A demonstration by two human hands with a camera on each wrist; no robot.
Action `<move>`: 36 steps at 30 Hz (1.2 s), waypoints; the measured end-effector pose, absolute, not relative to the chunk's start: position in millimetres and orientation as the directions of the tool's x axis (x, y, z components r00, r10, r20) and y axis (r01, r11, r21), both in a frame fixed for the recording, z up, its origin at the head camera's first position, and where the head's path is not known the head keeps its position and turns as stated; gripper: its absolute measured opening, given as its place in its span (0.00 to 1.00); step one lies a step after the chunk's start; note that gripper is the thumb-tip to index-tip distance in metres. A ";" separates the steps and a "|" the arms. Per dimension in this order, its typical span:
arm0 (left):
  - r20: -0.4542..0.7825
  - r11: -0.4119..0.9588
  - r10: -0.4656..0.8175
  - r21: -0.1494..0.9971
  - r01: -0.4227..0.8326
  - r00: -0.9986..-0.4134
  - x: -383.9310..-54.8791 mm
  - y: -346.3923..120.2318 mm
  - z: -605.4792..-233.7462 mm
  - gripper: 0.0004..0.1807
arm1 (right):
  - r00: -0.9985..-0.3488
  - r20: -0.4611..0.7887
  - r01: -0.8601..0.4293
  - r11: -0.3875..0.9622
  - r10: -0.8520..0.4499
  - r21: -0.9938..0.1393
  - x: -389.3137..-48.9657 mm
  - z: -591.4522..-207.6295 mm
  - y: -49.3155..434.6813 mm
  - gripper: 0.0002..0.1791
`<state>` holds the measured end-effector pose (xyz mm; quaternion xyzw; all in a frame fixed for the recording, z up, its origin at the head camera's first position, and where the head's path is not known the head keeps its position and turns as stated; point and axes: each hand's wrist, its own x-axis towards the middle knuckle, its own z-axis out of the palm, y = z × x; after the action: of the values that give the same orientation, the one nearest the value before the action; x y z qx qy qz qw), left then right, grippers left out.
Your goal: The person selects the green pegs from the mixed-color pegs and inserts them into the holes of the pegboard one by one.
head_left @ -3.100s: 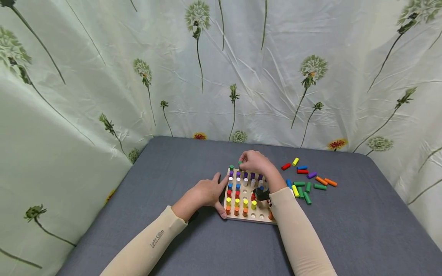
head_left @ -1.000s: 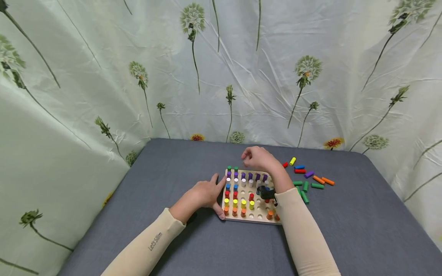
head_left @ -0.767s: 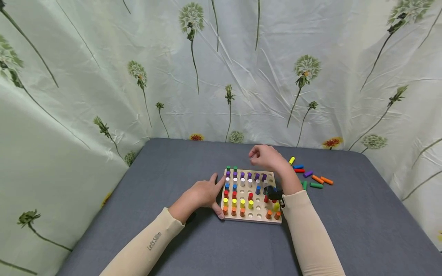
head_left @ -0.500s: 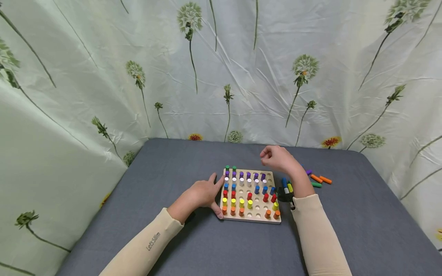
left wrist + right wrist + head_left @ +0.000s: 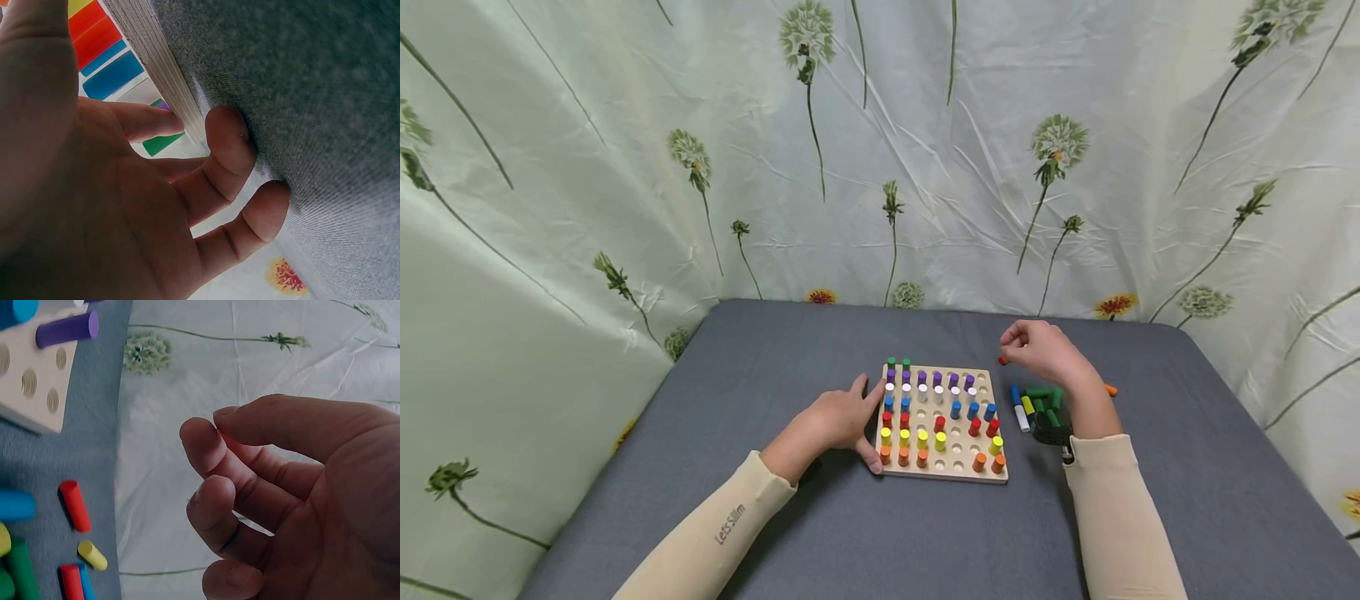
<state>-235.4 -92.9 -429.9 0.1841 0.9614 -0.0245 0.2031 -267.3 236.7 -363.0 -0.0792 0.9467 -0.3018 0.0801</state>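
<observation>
A light wooden pegboard [image 5: 925, 477] carries rows of upright coloured pegs; its back row has two green pegs [image 5: 906, 364] at the left. My left hand [image 5: 838, 418] lies along the board's left side, thumb by the front corner and index finger near the back. In the left wrist view the index finger [image 5: 150, 120] touches the wooden edge [image 5: 153, 56] and the other fingers spread over the cloth. My right hand [image 5: 1040, 348] hovers over the loose pegs with nothing in it, fingers loosely bent and thumb tip against the index finger. A red peg [image 5: 75, 506] lies below it.
To the board's right lie loose pegs: a blue one [image 5: 1016, 395], a white one [image 5: 1022, 418], several green ones [image 5: 1038, 392] and an orange one [image 5: 1111, 389], some hidden by my right hand and wrist. A flowered curtain [image 5: 760, 167] hangs behind the grey table [image 5: 775, 350].
A green peg my right hand held at the back row now stands in the board. That hand has moved right to the loose pegs. My left hand keeps its place at the board.
</observation>
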 end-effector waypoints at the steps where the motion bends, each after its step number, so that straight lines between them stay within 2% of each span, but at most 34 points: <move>1: -0.401 0.931 0.344 0.029 0.363 -0.849 -235.7 -92.7 -430.0 0.80 | -0.975 -0.103 -0.100 0.805 -0.196 -0.584 -266.7 -363.1 239.3 0.13; 10: -0.400 0.929 0.349 0.033 0.368 -0.847 -236.2 -93.7 -432.0 0.80 | -0.976 -0.153 -0.033 0.804 -0.153 -0.594 -261.2 -364.3 268.4 0.15; 19: -0.401 0.932 0.345 0.037 0.361 -0.849 -235.8 -93.6 -430.4 0.80 | -0.979 -0.174 0.008 0.832 -0.107 -0.555 -257.1 -364.1 293.4 0.17; 29: -0.413 0.933 0.340 0.040 0.357 -0.845 -237.4 -92.9 -430.1 0.80 | -0.962 -0.270 0.095 0.871 -0.044 -0.482 -252.8 -370.2 314.9 0.18; 36: -0.413 0.937 0.328 0.027 0.349 -0.849 -236.7 -92.5 -431.5 0.80 | -0.932 -0.359 0.129 0.882 -0.049 -0.454 -254.4 -377.9 323.5 0.13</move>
<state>-236.7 -92.5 -431.5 0.1760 0.9613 -0.0244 0.2105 -254.4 323.5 -377.9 0.0210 0.9525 -0.2424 0.1830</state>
